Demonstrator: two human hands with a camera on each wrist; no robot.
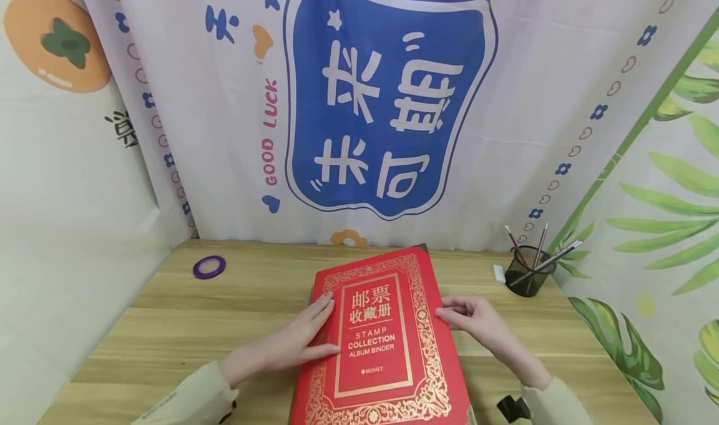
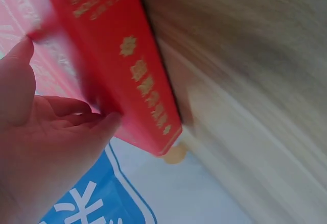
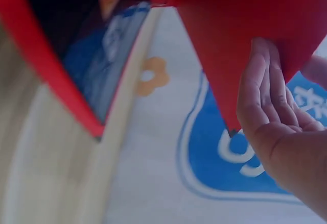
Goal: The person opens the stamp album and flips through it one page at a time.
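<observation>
A red stamp album [image 1: 373,344] with gold print lies on the wooden table, its front cover raised along the right side. My right hand [image 1: 472,319] pinches that cover's right edge. In the right wrist view its fingers [image 3: 265,81] lie along the inner face of the red cover [image 3: 230,35], with the thumb at the edge. Dark glossy pages [image 3: 110,50] show beneath. On the left, my left hand [image 1: 303,337] rests with extended fingers on the album's spine side. The left wrist view has its fingertips [image 2: 110,122] on the spine [image 2: 127,66] and the thumb toward the cover.
A black mesh pen cup [image 1: 528,272] holding several pencils stands at the back right, beside a white eraser [image 1: 498,274]. A purple roll of tape [image 1: 209,267] lies at the back left. Printed cloth [image 1: 387,100] hangs behind the table.
</observation>
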